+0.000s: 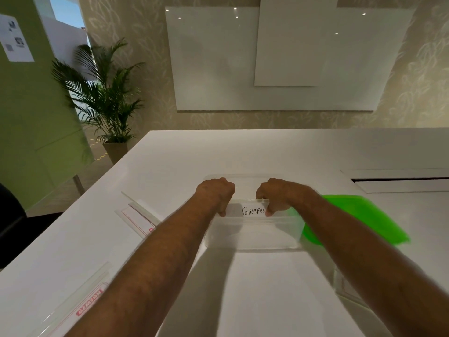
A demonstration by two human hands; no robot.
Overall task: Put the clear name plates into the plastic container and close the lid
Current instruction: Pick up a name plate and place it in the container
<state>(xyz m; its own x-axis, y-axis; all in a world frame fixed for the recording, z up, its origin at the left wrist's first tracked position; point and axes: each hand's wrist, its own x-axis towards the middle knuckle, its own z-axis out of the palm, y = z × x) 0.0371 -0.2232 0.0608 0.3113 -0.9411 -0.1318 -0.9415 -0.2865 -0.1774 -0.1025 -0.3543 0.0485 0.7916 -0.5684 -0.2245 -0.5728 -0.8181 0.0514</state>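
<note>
A clear plastic container (252, 235) stands open on the white table (243, 154) in front of me. Over its opening I hold a clear name plate (247, 211) with "GIRAFEE" written on it. My left hand (216, 194) pinches its left end and my right hand (277, 194) pinches its right end. The green lid (352, 220) lies flat on the table just right of the container, partly behind my right forearm. More clear name plates lie on the table: one to the left (138, 215), one with red print at the near left (82, 302), one at the near right (345, 288).
A slot with a dark opening (401, 181) is set in the table at the far right. A potted palm (107, 98) stands on the floor beyond the table's left corner. Whiteboards hang on the far wall.
</note>
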